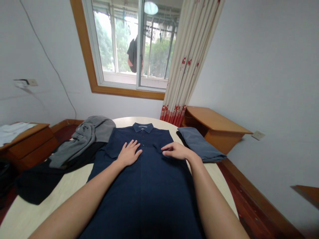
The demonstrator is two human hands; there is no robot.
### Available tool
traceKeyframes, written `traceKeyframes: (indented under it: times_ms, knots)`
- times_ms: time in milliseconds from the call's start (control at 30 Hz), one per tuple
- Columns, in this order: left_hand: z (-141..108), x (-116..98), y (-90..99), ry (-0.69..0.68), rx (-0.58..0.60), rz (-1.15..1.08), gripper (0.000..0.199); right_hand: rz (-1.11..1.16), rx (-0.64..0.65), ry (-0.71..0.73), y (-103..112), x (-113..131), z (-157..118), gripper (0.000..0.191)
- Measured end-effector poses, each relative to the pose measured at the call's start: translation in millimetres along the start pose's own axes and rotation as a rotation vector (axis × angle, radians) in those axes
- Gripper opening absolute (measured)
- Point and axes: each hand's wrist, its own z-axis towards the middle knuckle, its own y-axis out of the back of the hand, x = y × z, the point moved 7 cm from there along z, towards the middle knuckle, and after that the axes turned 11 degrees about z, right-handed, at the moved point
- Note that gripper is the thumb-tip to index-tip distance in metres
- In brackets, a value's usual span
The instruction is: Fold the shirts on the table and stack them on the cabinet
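A dark navy short-sleeved button-up shirt [149, 186] is spread front side up on a round pale table [221, 186], its collar at the far end. My left hand [129, 153] rests flat on the chest left of the buttons, fingers spread. On the other side, my right hand [175, 150] is curled in a pinch at the shirt's right sleeve area, where a fold of the cloth is raised at the fingertips. The sleeve on that side lies turned in over the body, partly hidden by the hand. The hem is out of view or too dark to make out.
Grey clothes [82, 139] and black garments [40, 179] are heaped at the table's left. A folded blue-grey garment [199, 142] lies at the right edge. Beyond are a wooden desk [216, 121], a curtain [186, 59] and a window. A wooden cabinet [30, 139] stands left.
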Motion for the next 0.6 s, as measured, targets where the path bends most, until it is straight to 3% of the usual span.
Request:
traceKeyframes:
  times_ms: [67, 200, 367, 467, 600]
  knots:
    - [-2, -2, 2.2, -0.003, -0.008, -0.011, 0.058, -0.015, 0.014, -0.048, -5, -6, 3, 0.035]
    - [-11, -25, 7.8, -0.122, -0.029, -0.065, 0.057, -0.273, -0.216, -0.082, -2, -21, 9, 0.050]
    - [-26, -65, 8.3, -0.364, 0.041, -0.109, 0.059, -0.406, -0.180, -0.287, -27, -50, 13, 0.065]
    - [-28, -70, 6.5, -0.374, 0.065, -0.104, 0.058, -0.434, -0.203, -0.309, -29, -52, 21, 0.065]
    - [-26, -67, 3.3, -0.379, 0.038, -0.111, 0.058, -0.451, -0.227, -0.336, -20, -59, 51, 0.067]
